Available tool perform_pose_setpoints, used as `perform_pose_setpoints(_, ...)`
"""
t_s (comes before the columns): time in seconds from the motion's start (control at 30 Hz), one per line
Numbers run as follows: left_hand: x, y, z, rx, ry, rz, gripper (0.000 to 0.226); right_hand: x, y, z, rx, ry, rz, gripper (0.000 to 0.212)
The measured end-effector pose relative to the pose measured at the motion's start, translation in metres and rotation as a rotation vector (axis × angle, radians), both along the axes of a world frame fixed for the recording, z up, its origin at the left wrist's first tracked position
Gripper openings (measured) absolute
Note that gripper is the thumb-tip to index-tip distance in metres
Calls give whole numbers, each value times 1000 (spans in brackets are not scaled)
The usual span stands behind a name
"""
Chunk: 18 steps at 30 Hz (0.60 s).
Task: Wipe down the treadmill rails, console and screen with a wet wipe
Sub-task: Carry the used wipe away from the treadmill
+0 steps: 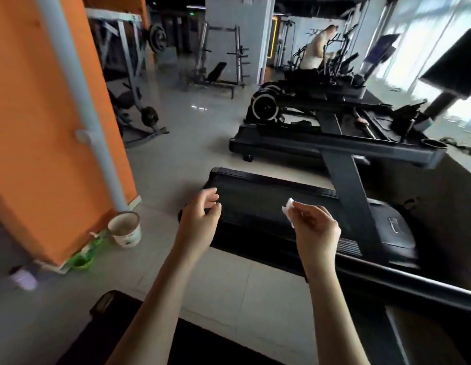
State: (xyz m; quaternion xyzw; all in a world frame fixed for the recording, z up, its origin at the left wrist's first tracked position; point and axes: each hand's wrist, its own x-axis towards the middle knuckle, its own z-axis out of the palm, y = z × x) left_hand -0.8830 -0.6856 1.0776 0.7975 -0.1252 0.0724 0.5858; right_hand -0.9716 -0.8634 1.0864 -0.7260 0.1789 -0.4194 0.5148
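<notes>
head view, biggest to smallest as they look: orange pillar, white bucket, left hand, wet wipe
1. orange pillar
2. white bucket and left hand: look alike, hand nearer, unranked
3. wet wipe

Most of the wet wipe (289, 206) is hidden in the fingers of the right hand (317, 227); the blurred treadmill screen (455, 67) runs off the right edge.
</notes>
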Motion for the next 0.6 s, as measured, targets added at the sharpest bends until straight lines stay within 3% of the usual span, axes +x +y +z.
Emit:
perform_pose_setpoints(0.27, 97, 192, -40, 6, 112, 371, 16, 136, 173, -36, -49, 118, 309, 4)
perform_pose_setpoints(0.43, 142, 250, -76, 1, 244, 389, 14, 212, 224, -63, -12, 225, 423, 6)
perform_pose_setpoints(0.6, 208, 291, -88, 15, 280, 485, 21, 304, 272, -69, 134, 314, 538, 29)
